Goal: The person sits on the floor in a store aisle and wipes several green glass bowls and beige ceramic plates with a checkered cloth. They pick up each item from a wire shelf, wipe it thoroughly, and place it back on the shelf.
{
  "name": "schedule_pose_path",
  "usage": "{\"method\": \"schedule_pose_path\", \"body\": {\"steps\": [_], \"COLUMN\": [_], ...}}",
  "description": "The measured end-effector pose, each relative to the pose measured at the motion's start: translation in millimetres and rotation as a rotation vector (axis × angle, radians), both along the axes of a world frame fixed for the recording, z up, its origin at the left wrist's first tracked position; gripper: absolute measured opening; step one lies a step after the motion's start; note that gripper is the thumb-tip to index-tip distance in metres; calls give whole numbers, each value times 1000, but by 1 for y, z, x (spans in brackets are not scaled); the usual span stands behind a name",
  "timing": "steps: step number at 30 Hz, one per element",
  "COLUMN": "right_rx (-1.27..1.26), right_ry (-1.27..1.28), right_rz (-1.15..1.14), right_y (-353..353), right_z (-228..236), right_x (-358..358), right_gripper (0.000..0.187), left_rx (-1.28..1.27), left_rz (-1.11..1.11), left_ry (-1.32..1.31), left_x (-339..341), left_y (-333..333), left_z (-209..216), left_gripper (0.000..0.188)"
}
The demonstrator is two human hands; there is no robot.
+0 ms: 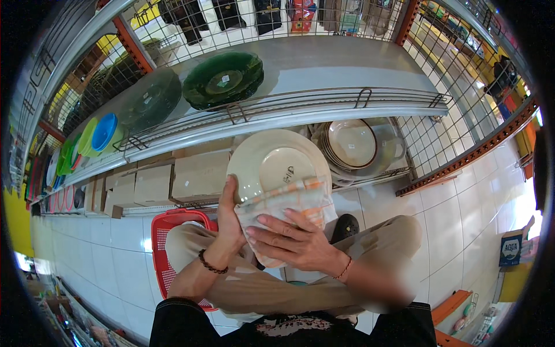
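Observation:
A cream-coloured plate [248, 159] with a dark mark on its underside or face is tilted up in front of me, over my knees. My left hand [231, 217] grips its left edge, thumb along the rim, the other fingers hidden behind. Across the plate's lower part lies a checked cloth [277, 202] in pale orange, white and green. My right hand [292, 240] is closed lightly over this cloth, fingers slightly bent and pressing it to the plate. The cloth's lower end hangs below my hands.
Green glass plates [222, 78] and blue and green bowls [104, 133] stand on the upper shelf [341, 63]. Below are cardboard boxes [199, 176] and stacked brown-rimmed plates [351, 144]. A red plastic basket [162, 246] sits on the floor by my left knee.

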State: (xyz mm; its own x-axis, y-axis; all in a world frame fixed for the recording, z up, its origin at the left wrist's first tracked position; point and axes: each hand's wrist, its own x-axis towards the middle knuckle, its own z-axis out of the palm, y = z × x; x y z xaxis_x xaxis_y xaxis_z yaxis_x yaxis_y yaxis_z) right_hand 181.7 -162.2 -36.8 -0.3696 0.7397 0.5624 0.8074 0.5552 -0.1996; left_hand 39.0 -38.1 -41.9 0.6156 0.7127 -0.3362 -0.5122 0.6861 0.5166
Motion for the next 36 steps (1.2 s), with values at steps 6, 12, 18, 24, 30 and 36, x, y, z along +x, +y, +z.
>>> {"method": "schedule_pose_path", "body": {"steps": [6, 12, 18, 24, 30, 36], "right_rx": [112, -139, -127, -107, -194, 17], "right_ry": [40, 1055, 258, 444, 1041, 286], "right_rz": [-200, -422, -109, -297, -508, -219], "right_y": [1, 13, 8, 9, 6, -1], "right_z": [-13, 22, 35, 22, 30, 31], "right_x": [32, 56, 33, 52, 67, 42], "right_gripper": [33, 36, 60, 57, 42, 50], "left_rx": [190, 336, 599, 810, 825, 1144], "left_rz": [172, 6, -128, -227, -173, -433], "left_ry": [35, 299, 317, 436, 369, 433], "left_x": [-8, -23, 7, -7, -8, -1], "left_y": [12, 4, -27, -19, -22, -24], "left_z": [25, -5, -20, -11, 22, 15], "left_gripper": [51, 38, 31, 35, 37, 35]}}
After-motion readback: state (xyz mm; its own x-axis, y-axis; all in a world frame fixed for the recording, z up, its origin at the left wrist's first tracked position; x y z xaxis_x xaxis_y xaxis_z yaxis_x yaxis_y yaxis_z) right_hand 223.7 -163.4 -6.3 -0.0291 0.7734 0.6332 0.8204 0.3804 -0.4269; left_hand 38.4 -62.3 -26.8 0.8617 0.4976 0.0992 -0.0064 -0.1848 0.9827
